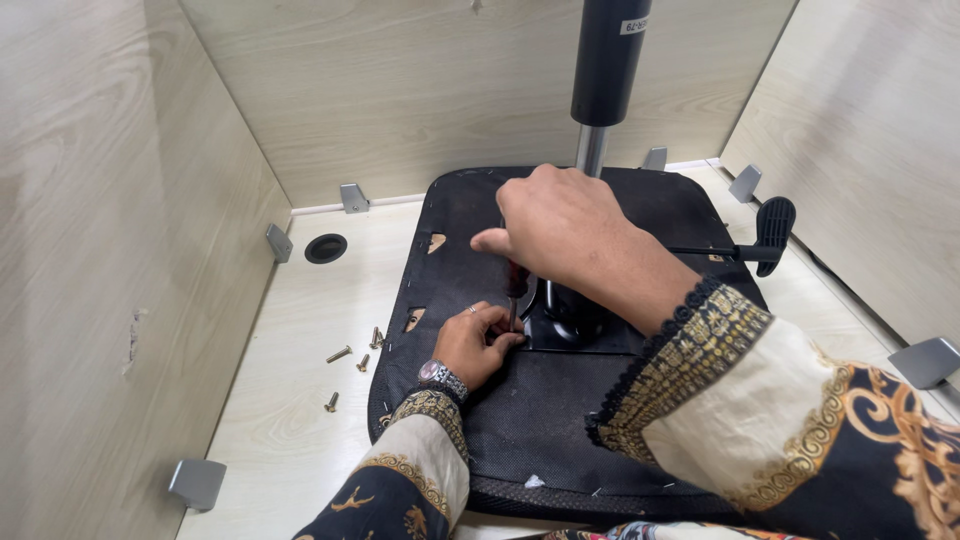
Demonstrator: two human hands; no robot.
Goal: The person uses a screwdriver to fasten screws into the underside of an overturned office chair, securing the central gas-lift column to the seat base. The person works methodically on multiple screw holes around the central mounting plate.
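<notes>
Right hand (pixel 560 225) on screwdriver (pixel 516 285), left hand (pixel 475 342) steadying its tip on seat underside (pixel 540 410).

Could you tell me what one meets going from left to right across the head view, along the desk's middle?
Grey bracket → round cable hole → loose screws → left hand → screwdriver → lever paddle

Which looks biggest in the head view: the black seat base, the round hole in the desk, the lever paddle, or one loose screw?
1. Black seat base
2. Lever paddle
3. Round hole, close to the paddle, so unsure
4. Loose screw
</notes>
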